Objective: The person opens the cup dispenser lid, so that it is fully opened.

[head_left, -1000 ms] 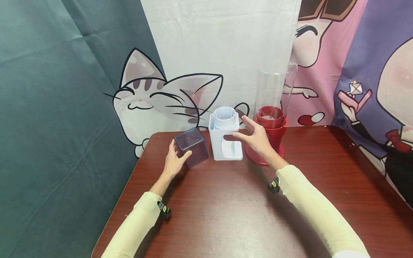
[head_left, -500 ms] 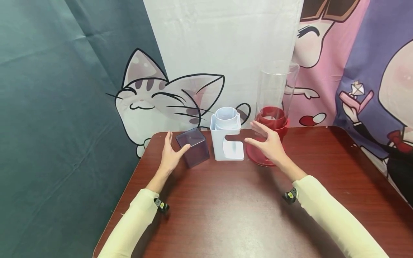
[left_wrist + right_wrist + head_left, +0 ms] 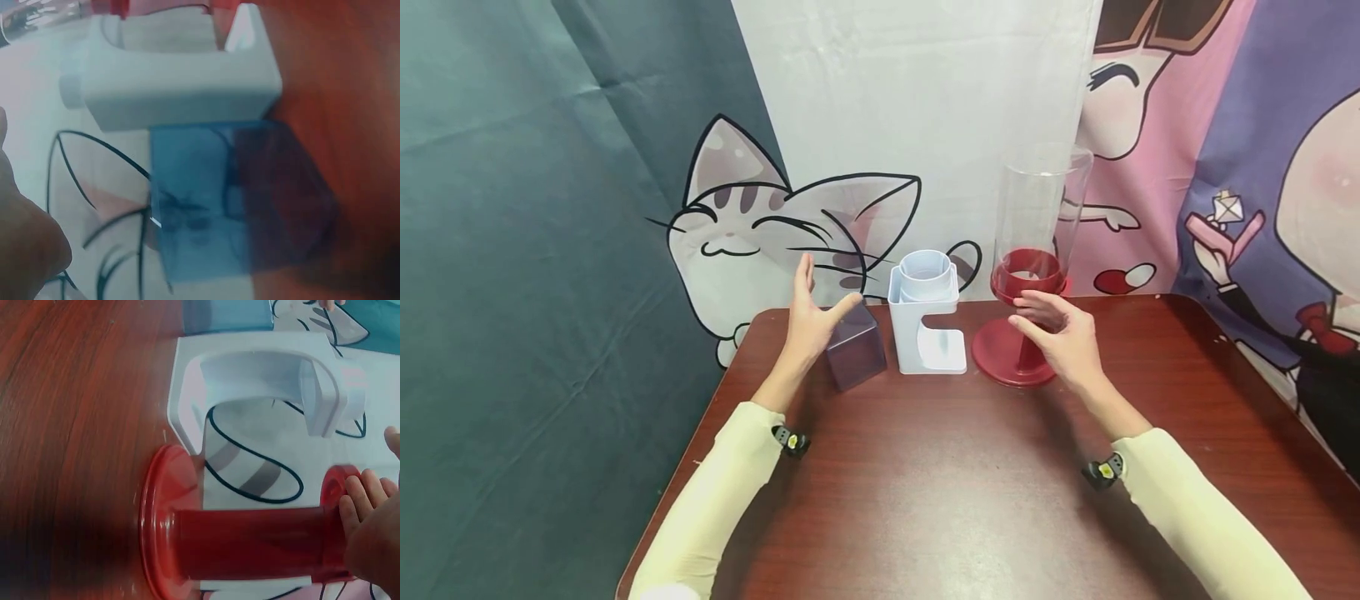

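Observation:
My left hand is raised in front of a dark see-through box, fingers and thumb spread and holding nothing. In the left wrist view the box stands apart from the bit of hand at the left edge. To its right is a white C-shaped holder with a round ring at the top. My right hand is beside the upper part of a red stand, its fingers loosely bent. Those fingers overlap the red ring in the right wrist view; whether they touch it I cannot tell.
A tall clear cylinder rises from the red stand's ring. Everything stands near the back edge of the brown wooden table. Right behind hangs a printed cloth, and a dark green curtain hangs on the left.
My left hand has come off the dark box and risen. The right hand has moved right, from beside the white holder to the red stand. The objects stay in place.

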A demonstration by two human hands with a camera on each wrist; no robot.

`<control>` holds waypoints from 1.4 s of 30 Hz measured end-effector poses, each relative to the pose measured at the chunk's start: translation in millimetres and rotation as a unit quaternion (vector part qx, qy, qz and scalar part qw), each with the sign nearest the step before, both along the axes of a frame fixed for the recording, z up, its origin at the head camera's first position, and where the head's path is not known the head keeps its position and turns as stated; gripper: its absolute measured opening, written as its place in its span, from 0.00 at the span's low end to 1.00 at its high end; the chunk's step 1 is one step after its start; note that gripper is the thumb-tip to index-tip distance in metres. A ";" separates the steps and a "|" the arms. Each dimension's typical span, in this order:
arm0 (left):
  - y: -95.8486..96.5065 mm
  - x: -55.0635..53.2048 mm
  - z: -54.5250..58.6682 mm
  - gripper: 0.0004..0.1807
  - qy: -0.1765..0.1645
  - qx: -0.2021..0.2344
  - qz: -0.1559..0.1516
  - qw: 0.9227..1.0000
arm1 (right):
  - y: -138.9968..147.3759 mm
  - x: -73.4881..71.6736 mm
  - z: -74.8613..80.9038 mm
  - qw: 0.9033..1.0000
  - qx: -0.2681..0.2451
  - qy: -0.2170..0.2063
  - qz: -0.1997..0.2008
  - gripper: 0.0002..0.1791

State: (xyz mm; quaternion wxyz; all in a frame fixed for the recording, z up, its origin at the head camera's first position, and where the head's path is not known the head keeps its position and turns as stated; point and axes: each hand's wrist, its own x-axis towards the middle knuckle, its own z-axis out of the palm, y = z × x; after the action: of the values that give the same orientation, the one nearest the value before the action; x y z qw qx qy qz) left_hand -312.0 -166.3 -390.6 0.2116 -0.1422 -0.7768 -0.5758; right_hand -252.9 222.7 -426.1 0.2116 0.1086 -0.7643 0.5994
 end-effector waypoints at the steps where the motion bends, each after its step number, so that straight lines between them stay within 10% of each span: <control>1: 5.6 -1.7 4.3 0.62 0.004 0.000 -0.003 1.000 | 1.8 2.2 2.3 1.000 -0.007 0.005 -0.008 0.25; 9: 53.2 -11.1 35.3 0.61 0.027 0.010 -0.038 0.999 | 15.6 20.7 19.9 0.995 -0.058 0.056 -0.062 0.22; 16: 95.4 -14.4 52.2 0.61 0.062 0.017 -0.072 0.995 | 33.1 5.6 1.7 0.990 -0.038 0.023 -0.134 0.28; 23: 135.9 -12.0 62.4 0.61 0.080 0.025 -0.116 0.990 | 47.8 -10.2 -6.7 0.996 0.000 -0.051 -0.079 0.45; 31: 174.5 -12.2 59.3 0.62 0.053 0.040 -0.187 0.980 | 51.0 -28.5 -7.6 0.997 0.012 -0.077 -0.015 0.53; 42: 204.7 -21.4 41.2 0.61 0.003 0.002 -0.202 0.979 | 53.0 -45.6 -10.9 0.996 0.032 -0.086 0.000 0.56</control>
State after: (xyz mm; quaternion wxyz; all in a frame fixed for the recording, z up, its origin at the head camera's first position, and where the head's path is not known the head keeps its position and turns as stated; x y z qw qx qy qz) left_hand -333.4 38.3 -349.4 0.0933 -0.2975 -0.7303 -0.6078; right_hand -298.5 275.8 -437.0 0.1415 0.0635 -0.7983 0.5820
